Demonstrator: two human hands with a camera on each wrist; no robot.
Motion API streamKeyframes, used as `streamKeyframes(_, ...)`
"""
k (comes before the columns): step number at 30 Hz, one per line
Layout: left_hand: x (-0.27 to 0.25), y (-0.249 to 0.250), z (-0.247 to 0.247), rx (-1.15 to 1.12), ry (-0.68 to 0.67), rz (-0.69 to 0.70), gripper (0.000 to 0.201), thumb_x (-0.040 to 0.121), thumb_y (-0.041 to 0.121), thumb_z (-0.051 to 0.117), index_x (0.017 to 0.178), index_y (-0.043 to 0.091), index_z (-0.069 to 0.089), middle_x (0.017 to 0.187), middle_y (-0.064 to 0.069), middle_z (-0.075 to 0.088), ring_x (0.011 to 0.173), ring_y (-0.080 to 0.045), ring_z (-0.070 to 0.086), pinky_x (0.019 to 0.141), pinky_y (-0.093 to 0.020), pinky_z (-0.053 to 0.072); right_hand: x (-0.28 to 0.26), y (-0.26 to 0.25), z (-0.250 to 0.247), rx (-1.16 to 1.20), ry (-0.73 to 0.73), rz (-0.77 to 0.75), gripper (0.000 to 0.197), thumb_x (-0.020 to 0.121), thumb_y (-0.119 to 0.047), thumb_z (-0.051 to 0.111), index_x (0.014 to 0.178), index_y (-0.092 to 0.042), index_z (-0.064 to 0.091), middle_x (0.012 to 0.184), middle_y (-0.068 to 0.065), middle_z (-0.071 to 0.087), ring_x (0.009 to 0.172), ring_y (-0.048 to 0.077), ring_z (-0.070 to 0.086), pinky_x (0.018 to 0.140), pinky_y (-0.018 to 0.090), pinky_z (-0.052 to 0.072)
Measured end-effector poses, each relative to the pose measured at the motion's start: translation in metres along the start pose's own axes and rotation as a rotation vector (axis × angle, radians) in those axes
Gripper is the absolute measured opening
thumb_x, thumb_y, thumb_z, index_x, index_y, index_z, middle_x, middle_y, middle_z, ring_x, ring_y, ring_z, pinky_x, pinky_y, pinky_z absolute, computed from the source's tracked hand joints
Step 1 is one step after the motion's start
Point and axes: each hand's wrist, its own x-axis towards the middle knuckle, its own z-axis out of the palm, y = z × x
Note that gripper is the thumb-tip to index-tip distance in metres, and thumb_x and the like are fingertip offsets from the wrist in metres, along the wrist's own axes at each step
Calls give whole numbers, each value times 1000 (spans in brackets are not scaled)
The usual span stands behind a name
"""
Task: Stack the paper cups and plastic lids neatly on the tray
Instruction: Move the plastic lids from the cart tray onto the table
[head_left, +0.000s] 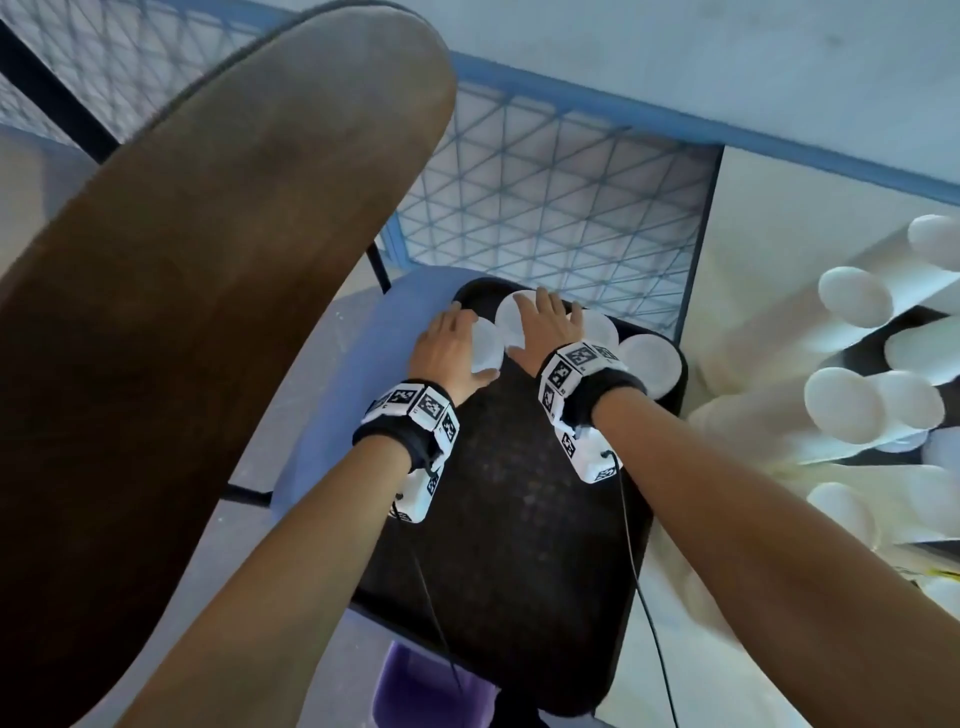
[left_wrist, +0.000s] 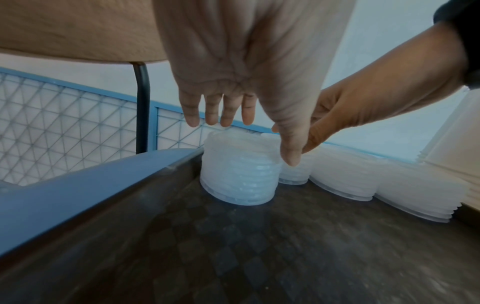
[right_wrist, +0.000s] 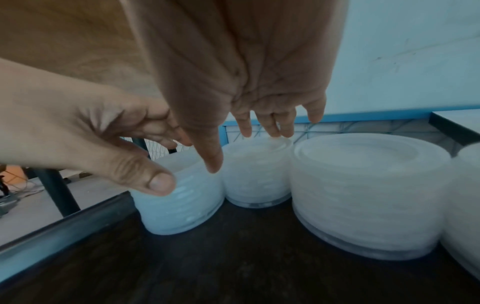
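From the head view we are seeing paper cup stacks lying on their sides well to the right of our right hand, off the tray; neither wrist view is showing them clearly. The wrist views are instead showing the sides of the lid stacks, which the head view is giving only from above.

The dark tray is carrying four stacks of translucent plastic lids along its far edge. The first lid stack is standing under our left hand, the second lid stack under our right hand, and two wider lid stacks are sitting just to the right of it.

Our left hand is hanging over its stack with fingers straight and spread, thumb down beside the wall; whether it is touching we cannot tell. Our right hand is likewise spread wide, fingertips at the top of the second stack, gripping nothing.
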Motion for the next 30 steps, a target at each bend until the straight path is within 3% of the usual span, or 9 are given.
streamKeyframes(6, 2, 3, 6, 38, -28, -15, 63, 81, 23, 68, 132, 7, 35, 133, -13, 45, 124, -29, 40, 96, -39, 38, 1, -3, 1, -8, 22, 5, 61, 90, -29, 54, 142, -14, 25, 150, 12, 25, 139, 27, 24, 115, 45, 12)
streamKeyframes(13, -45, -1, 14, 65, -117, -81, 79, 77, 26, 71, 139, 12, 26, 140, -12, 35, 127, -30, 36, 100, -42, 40, -33, -18, 11, -27, -1, -34, 68, 86, -31, 60, 142, -14, 24, 140, 15, 32, 124, 31, 42, 107, 40, 27)
streamKeyframes(21, -138, -11, 28, 111, -308, -196, 83, 72, 33, 69, 139, 18, 23, 136, -8, 23, 124, -30, 33, 92, -41, 45, -109, -46, 36, 17, -174, -32, 78, 72, -35, 73, 136, -19, 31, 135, 13, 26, 122, 30, 36, 96, 41, 40)
streamKeyframes(26, -168, -15, 39, 52, -291, -250, 87, 68, 33, 73, 137, 23, 22, 140, -6, 18, 127, -31, 29, 93, -42, 44, -140, -54, 61, 30, -238, 8, 89, 64, -31, 80, 134, -21, 26, 135, 12, 22, 122, 29, 33, 92, 43, 46)
streamKeyframes(30, -175, -17, 45, 33, -278, -260, 91, 68, 33, 75, 139, 24, 20, 141, -5, 25, 127, -29, 32, 97, -43, 42, -147, -51, 71, 52, -259, 51, 93, 63, -29, 82, 135, -22, 23, 139, 13, 21, 125, 31, 33, 91, 46, 48)
